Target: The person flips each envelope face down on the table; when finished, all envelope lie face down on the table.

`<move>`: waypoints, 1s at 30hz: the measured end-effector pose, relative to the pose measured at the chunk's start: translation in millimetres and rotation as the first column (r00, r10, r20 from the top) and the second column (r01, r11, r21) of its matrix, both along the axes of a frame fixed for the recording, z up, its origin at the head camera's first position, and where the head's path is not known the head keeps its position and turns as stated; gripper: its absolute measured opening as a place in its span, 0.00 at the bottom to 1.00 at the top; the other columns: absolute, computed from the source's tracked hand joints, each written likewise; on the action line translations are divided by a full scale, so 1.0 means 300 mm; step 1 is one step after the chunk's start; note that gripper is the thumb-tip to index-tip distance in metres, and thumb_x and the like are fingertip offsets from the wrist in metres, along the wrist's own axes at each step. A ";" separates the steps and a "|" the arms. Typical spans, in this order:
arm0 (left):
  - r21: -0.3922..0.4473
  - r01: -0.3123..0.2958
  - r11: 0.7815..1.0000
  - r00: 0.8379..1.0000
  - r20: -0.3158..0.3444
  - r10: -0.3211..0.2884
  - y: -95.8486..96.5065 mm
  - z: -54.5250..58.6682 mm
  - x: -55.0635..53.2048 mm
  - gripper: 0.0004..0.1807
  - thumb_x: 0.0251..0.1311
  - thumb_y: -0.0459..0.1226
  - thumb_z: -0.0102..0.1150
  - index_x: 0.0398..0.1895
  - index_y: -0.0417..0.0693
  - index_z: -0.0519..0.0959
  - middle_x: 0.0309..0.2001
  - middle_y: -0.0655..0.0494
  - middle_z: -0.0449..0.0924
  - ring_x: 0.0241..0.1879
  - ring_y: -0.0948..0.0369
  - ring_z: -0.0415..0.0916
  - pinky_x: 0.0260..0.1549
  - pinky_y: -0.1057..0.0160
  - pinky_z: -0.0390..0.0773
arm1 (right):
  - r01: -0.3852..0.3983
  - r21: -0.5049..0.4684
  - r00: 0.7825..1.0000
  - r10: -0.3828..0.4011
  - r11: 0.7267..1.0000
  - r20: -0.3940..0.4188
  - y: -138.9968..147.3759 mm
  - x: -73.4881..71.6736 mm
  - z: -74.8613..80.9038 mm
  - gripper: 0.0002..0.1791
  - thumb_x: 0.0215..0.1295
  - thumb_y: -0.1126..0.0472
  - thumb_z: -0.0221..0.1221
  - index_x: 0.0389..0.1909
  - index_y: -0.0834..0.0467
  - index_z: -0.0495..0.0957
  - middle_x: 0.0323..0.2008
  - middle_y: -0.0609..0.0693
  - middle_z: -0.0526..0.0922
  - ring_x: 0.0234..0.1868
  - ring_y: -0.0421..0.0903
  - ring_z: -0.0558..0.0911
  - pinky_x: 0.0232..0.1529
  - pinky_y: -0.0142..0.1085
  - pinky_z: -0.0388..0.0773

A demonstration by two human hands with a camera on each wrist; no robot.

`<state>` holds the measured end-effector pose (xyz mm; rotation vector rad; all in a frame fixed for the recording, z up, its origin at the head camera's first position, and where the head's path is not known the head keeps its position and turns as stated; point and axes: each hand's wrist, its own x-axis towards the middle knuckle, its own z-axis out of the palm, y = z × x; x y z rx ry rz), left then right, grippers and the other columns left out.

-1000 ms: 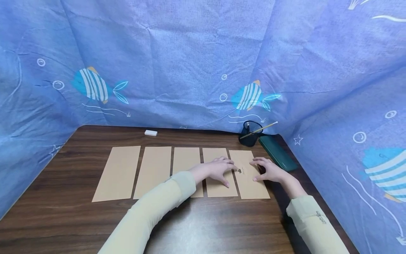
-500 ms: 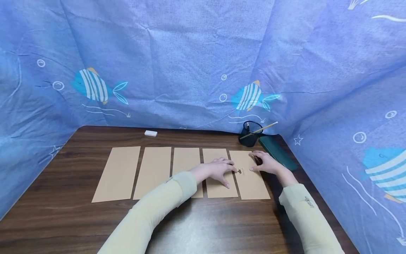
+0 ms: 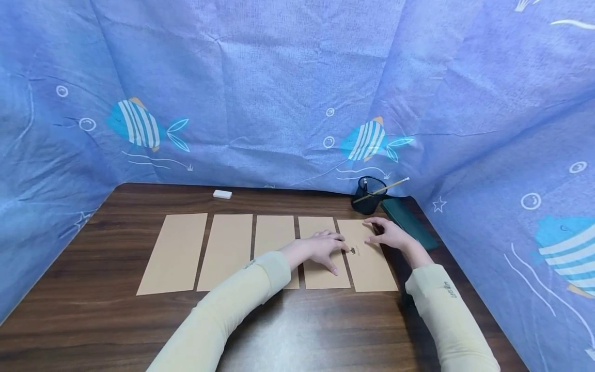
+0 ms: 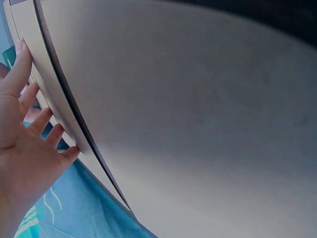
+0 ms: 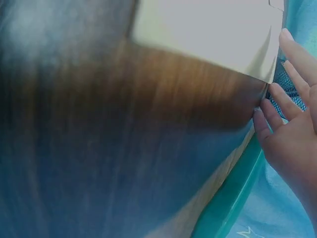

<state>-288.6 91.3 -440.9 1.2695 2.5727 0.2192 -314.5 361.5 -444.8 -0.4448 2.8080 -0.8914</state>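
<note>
Several flat tan paper rectangles lie in a row; whether they are sheets or envelopes I cannot tell. In the head view my left hand (image 3: pixel 323 251) rests with spread, bent fingers on the second paper from the right (image 3: pixel 321 282). Its fingertips reach the left edge of the rightmost paper (image 3: pixel 374 276), beside a small dark printed mark (image 3: pixel 353 251). My right hand (image 3: pixel 390 235) is at that paper's upper right edge, thumb and fingers apart. The left wrist view shows the left hand (image 4: pixel 29 144) with loose fingers touching the paper; the right hand (image 5: pixel 292 129) appears in the right wrist view, fingers extended.
Behind the right hand stand a black mesh pen holder (image 3: pixel 364 205) with a pencil (image 3: pixel 397 183) and a dark green case (image 3: pixel 409 222). A white eraser (image 3: pixel 222 194) lies at the back of the brown table (image 3: pixel 279 336). A blue fish-print cloth (image 3: pixel 260 93) surrounds the table.
My right hand has slid up and slightly left along the rightmost paper's right side to its upper edge. The left hand and the papers have stayed in place.
</note>
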 end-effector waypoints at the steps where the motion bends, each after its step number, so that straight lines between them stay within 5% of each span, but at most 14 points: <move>1: -0.001 -0.001 1.000 1.000 -0.001 0.001 0.000 -0.001 -0.001 0.41 0.45 0.59 0.66 0.67 0.68 0.65 0.72 0.58 0.54 0.70 0.53 0.49 0.66 0.50 0.54 | 0.008 -0.030 1.000 -0.007 1.000 0.006 0.000 0.001 0.000 0.34 0.56 0.59 0.66 0.64 0.61 0.66 0.64 0.66 0.64 0.64 0.65 0.63 0.62 0.60 0.59; 11: -0.001 -0.006 1.000 1.000 0.002 0.006 -0.007 0.000 0.001 0.41 0.46 0.59 0.66 0.66 0.67 0.65 0.72 0.57 0.54 0.70 0.54 0.49 0.66 0.50 0.54 | 0.055 -0.196 0.997 -0.042 0.979 0.072 -0.008 0.023 0.009 0.32 0.54 0.71 0.65 0.61 0.66 0.66 0.62 0.67 0.64 0.52 0.65 0.73 0.42 0.41 0.77; 17: 0.017 -0.012 1.000 1.000 0.009 0.012 -0.005 -0.003 0.002 0.40 0.46 0.58 0.66 0.66 0.67 0.66 0.72 0.58 0.54 0.70 0.55 0.49 0.66 0.51 0.54 | 0.093 -0.173 0.994 -0.080 0.981 0.080 0.010 0.021 -0.009 0.18 0.55 0.69 0.64 0.48 0.67 0.75 0.48 0.64 0.76 0.40 0.48 0.77 0.36 0.29 0.74; 21: 0.041 -0.016 0.999 1.000 0.012 0.016 -0.001 -0.002 0.002 0.40 0.45 0.58 0.68 0.65 0.66 0.68 0.72 0.57 0.54 0.70 0.54 0.50 0.65 0.51 0.55 | 0.137 -0.180 0.985 -0.115 0.974 0.126 0.008 0.026 0.003 0.13 0.60 0.70 0.60 0.46 0.67 0.76 0.43 0.61 0.78 0.36 0.43 0.76 0.36 0.32 0.77; 30: 0.101 -0.047 0.994 0.996 -0.070 0.054 -0.014 0.033 -0.021 0.43 0.45 0.54 0.70 0.67 0.63 0.65 0.72 0.51 0.52 0.70 0.49 0.49 0.65 0.48 0.55 | 0.219 -0.266 0.956 -0.151 0.939 0.253 -0.001 0.039 0.061 0.17 0.67 0.68 0.53 0.57 0.64 0.70 0.52 0.66 0.75 0.40 0.45 0.81 0.39 0.43 0.81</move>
